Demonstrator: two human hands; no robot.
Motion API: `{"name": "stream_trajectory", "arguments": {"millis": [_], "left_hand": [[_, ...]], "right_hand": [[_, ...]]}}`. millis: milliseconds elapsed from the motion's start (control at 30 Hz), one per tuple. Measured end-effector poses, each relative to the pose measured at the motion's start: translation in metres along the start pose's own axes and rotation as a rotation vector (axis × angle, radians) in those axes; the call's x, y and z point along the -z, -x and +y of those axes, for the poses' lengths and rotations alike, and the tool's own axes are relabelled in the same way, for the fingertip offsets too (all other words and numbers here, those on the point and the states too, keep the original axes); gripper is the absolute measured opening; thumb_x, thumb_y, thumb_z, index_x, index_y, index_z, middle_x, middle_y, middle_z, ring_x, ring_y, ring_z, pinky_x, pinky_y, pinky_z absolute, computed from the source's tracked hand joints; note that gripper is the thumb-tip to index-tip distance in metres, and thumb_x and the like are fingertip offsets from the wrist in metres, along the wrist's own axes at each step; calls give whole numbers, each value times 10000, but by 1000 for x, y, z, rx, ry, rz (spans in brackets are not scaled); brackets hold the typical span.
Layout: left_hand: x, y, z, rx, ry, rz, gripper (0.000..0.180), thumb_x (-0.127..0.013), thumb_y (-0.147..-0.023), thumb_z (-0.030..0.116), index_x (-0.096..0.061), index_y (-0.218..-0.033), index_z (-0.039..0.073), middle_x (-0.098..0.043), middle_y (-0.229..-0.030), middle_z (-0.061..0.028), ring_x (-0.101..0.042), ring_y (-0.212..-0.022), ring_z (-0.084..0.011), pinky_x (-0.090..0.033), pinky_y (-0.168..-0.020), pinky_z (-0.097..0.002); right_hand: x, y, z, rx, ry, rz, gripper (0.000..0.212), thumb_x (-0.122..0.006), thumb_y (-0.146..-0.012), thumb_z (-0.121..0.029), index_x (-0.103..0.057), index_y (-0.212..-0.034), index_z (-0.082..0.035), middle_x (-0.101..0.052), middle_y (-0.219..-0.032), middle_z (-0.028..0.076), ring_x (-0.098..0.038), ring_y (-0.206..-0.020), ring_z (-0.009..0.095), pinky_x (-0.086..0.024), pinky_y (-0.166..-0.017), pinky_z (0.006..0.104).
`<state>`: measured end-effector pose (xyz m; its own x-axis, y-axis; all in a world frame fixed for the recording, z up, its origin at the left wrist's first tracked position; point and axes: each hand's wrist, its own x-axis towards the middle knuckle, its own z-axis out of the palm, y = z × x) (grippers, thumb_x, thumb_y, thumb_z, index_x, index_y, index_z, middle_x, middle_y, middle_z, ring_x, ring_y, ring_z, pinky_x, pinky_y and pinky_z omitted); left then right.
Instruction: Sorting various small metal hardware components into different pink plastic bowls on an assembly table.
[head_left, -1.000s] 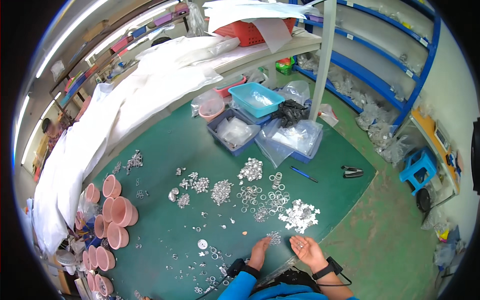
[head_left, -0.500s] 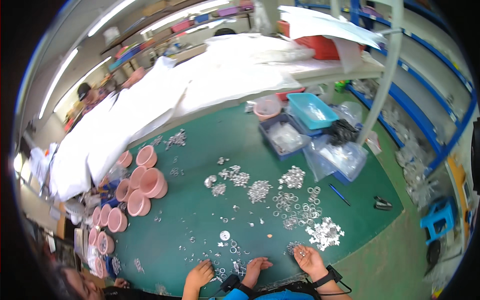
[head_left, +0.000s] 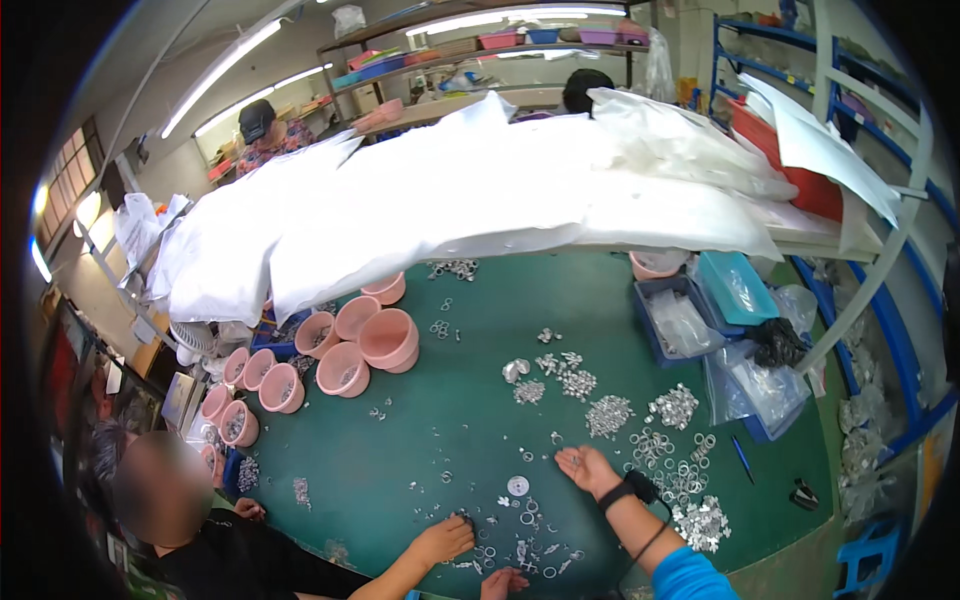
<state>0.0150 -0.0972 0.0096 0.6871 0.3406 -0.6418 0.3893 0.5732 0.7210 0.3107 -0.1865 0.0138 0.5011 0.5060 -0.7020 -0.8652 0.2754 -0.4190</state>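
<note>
Small silver metal parts (head_left: 608, 415) are heaped by shape on the green tabletop (head_left: 400, 470), others left scattered; the right hand (head_left: 585, 469) is upturned, fingers loosely uncurled, contents indistinct; the left hand's (head_left: 503, 583) grip cannot be told.

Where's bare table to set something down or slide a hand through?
Widest patch: the green table between the pink pots and silver heaps, bar a few stray bits. Another strip: behind those heaps, below the white sheeting. Crowded: right of the right hand, with rings and a pale pile; and beyond the left hand, among scattered parts.
</note>
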Motion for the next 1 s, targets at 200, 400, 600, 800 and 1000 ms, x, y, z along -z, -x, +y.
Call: {"name": "stream_trajectory", "arguments": {"millis": [200,400,600,800,1000], "left_hand": [[18,-60,125,-211,115,106,211,-412,-848,153,-534,-905,-10,-593,-757,-92,-560,-653,-166,-448,-609,-254],[15,7,-56,-8,114,196,187,-439,-828,137,-552,-896,5,-593,-753,-42,-536,-589,-122,-442,-541,-232],[-11,30,-15,-123,-178,246,119,-516,-789,114,-562,-830,11,-566,-669,-25,-506,-576,-87,-417,-526,-218],[-28,2,5,-334,-452,314,83,-558,-739,60,-555,-806,10,-523,-620,0,-459,-558,-47,-392,-515,-197],[-7,14,-7,-362,-349,449,72,-546,-711,-1,-552,-782,6,-509,-611,13,-441,-558,-40,-381,-519,-183]], "right_hand": [[-82,-44,-39,119,142,136,462,-382,-851,-213,-237,-1192,63,-385,-1151,213,-449,-1026,287,-390,-863,372],[-24,10,-3,205,416,-116,207,-447,-824,-152,-523,-938,3,-573,-806,98,-567,-711,175,-471,-660,268],[75,111,39,93,465,13,159,-456,-823,-131,-555,-884,-23,-562,-717,42,-515,-595,107,-431,-552,205],[106,159,86,427,1128,71,224,-589,-722,-108,-520,-920,-27,-551,-714,62,-514,-593,131,-435,-572,246],[79,138,128,863,1599,-150,156,-528,-715,-61,-540,-868,-31,-527,-802,121,-527,-659,282,-449,-611,324]]}}
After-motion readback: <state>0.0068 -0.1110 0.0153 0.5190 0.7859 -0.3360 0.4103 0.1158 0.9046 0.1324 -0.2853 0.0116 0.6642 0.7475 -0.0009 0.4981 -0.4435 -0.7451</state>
